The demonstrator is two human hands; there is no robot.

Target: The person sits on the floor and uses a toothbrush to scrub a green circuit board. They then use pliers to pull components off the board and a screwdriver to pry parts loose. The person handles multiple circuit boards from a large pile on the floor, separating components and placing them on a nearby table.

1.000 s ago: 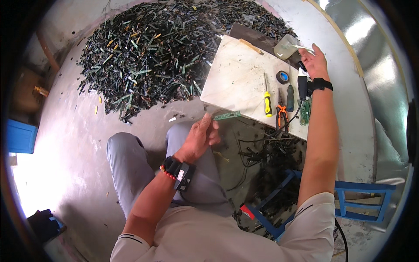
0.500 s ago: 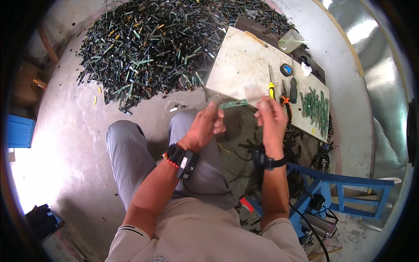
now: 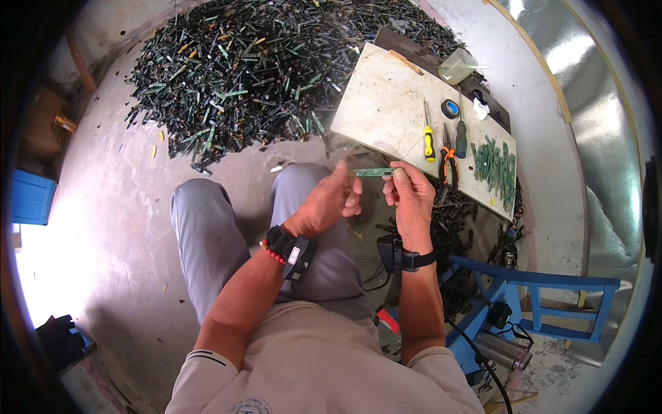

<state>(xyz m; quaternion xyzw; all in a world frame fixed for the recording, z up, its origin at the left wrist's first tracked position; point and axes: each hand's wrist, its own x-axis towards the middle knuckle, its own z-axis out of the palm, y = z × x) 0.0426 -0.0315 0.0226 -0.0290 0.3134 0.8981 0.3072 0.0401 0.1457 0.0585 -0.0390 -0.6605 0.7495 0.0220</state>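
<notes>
A narrow green circuit board strip (image 3: pixel 372 172) is stretched nearly level between my two hands, over the near edge of the board. My left hand (image 3: pixel 327 201) grips its left end between thumb and fingers. At the other end, the thumb and forefinger of my right hand (image 3: pixel 412 203) pinch the strip, the other fingers curled below. Just beyond my right hand lie orange-handled pliers (image 3: pixel 449 165), a yellow screwdriver (image 3: pixel 429 143) and a dark-handled screwdriver (image 3: pixel 461 136). Several similar green strips (image 3: pixel 495 171) are heaped at the right end of the board.
A pale board (image 3: pixel 389 93) carries the tools, a blue-centred tape roll (image 3: pixel 450 108) and a translucent plastic container (image 3: pixel 456 67). A large pile of dark and green strips (image 3: pixel 234 83) covers the floor ahead. A blue chair (image 3: pixel 531 279) and a metal flask (image 3: pixel 505 350) are at my right.
My right hand has moved left and taken hold of the strip's right end. The strip has levelled and shifted slightly down. My left hand has kept its grip.
</notes>
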